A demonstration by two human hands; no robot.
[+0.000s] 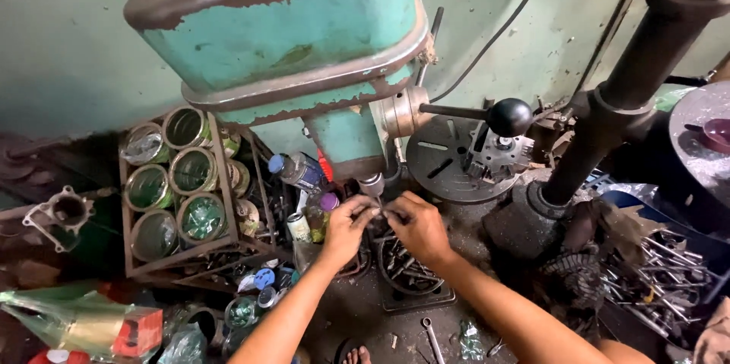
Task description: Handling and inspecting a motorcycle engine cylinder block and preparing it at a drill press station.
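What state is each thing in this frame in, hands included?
Left hand: fingers pinched at something small under the chuck, too small to identify.
Right hand: fingertips meeting the left hand's, closed on the same spot.
Drill chuck: pointing down just above the fingers.
Feed lever: sticking out sideways, untouched.
Tin cans: lying on their sides in a rack, open mouths facing out.
Spanner: flat on the floor.

Grey drill chuck (pixel 372 184), upright, overhead

Left hand (pixel 349 225), right hand (pixel 417 226) raised; fingertips pinched together
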